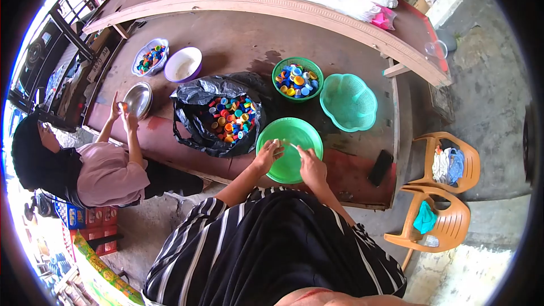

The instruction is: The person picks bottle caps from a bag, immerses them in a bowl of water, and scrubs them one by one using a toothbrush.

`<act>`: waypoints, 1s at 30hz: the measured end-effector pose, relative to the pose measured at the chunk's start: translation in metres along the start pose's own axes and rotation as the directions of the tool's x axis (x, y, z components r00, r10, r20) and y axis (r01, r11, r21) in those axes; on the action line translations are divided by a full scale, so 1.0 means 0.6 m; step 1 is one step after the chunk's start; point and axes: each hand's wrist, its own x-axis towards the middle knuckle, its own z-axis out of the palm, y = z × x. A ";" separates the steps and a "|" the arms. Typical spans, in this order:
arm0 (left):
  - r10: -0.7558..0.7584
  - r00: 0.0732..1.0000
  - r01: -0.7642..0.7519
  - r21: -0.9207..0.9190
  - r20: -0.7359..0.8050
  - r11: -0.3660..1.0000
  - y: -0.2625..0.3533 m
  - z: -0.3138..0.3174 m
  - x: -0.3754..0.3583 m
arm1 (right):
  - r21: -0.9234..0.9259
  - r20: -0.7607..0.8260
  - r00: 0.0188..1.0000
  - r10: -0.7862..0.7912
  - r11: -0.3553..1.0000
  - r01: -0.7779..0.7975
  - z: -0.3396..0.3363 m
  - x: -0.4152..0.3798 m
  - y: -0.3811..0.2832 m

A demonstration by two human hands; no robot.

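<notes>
Both hands are above a light green plastic basin [290, 128]. My left hand [269, 155] has its fingers pinched together over the basin's left side; what sits between them is too small to make out. At the basin's right side, my right hand [311, 167] is closed around a thin, pale, stick-like tool [293, 145] that points toward the left hand. Just left of the basin lies a black plastic bag [195, 93], opened wide and full of colourful bottle caps [229, 118]. Beyond the basin stands a green basket [299, 98] with more caps [296, 81].
A teal flower-shaped basket [348, 102] and a phone [380, 168] lie on the right. Farther left are a purple-white bowl [184, 65], a scalloped bowl of caps [150, 56] and a metal bowl [139, 100]. A co-worker [107, 170] sits left; orange chairs [453, 224] stand right.
</notes>
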 end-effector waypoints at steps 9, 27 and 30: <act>0.090 0.996 -0.090 0.002 0.017 0.996 0.002 -0.015 0.026 | 0.044 -0.052 0.999 -0.005 0.999 0.007 0.032 0.004 0.014; 0.264 0.964 -0.205 0.535 -0.035 0.820 0.022 0.005 0.008 | -0.076 0.019 1.000 0.017 0.997 -0.016 0.045 0.018 0.036; 0.262 0.965 -0.215 0.496 -0.026 0.841 0.020 0.000 0.019 | 0.066 -0.063 0.998 0.022 0.998 -0.018 0.028 0.017 0.020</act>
